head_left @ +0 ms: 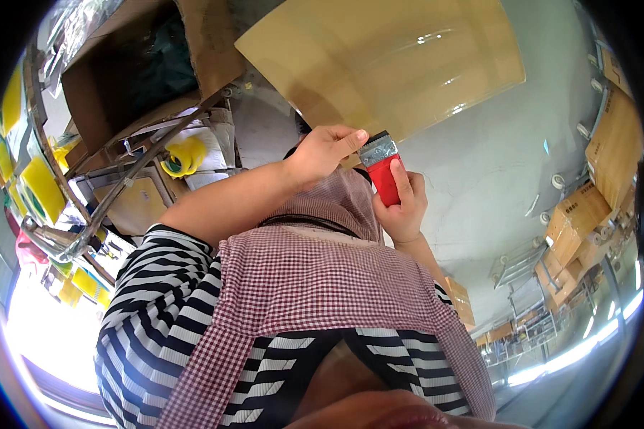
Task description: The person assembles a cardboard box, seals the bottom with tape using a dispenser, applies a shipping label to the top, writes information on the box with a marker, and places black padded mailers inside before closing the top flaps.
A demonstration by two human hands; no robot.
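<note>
My right hand (406, 211) grips a red tape dispenser (387, 182) with a silvery, crinkled-looking front plate and a black toothed edge. The toothed end points up and away from me, and my right fingers lie along its side. My left hand (320, 155) reaches across from the left, fingers pressed together at the left corner of the toothed edge. Whatever those fingertips pinch is too small to make out. Both hands are in front of my checked apron (329, 268). Beyond them lies a large tan cardboard panel (393, 53).
At the far left an open carton (89, 118) with dark contents sits on a metal-framed cart (132, 182). A yellow tape roll (184, 156) lies below it. More yellow rolls (41, 189) are along the left edge. Stacked cartons (576, 222) line the right side of the grey floor (472, 200).
</note>
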